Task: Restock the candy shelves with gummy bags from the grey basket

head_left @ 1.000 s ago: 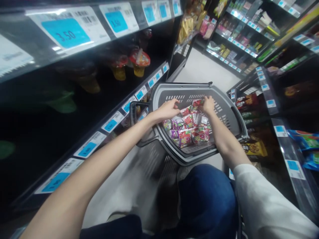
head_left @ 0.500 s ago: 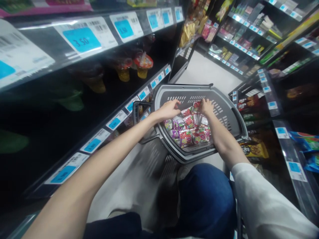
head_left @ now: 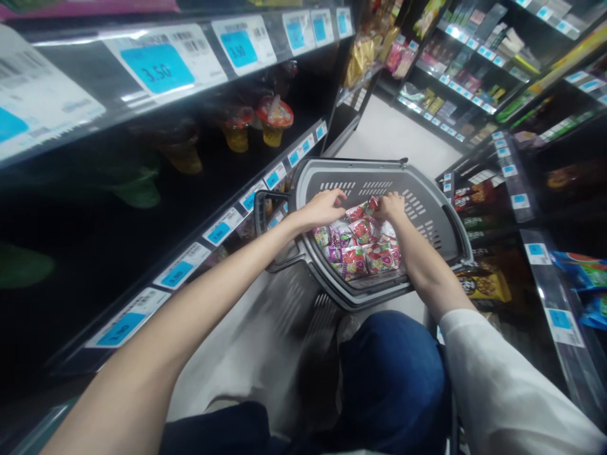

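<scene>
A grey shopping basket [head_left: 327, 169] with slotted walls holds several small, shiny fruit-print snack packets [head_left: 363, 230] in red, purple and green. Inside its left part, my left hand [head_left: 325, 207] hovers beside the pile, fingers loosely curved and apart, with nothing visible in them. My right hand [head_left: 391, 206] reaches into the far right part. Its fingers are closed at the edge of a red snack packet [head_left: 373, 203] on top of the pile; the fingertips are partly hidden.
On the left runs a dark shelf with price labels [head_left: 175, 273] and jelly cups [head_left: 275, 121]. Shelves on the right carry bagged snacks, among them a yellow bag [head_left: 490, 284]. My bent knee [head_left: 396, 373] is close to the basket. Pale floor [head_left: 386, 129] lies beyond it.
My right hand has lowered slightly, and the red packet at its fingers sits a little lower. My left hand stays almost in place. The basket has not visibly moved.
</scene>
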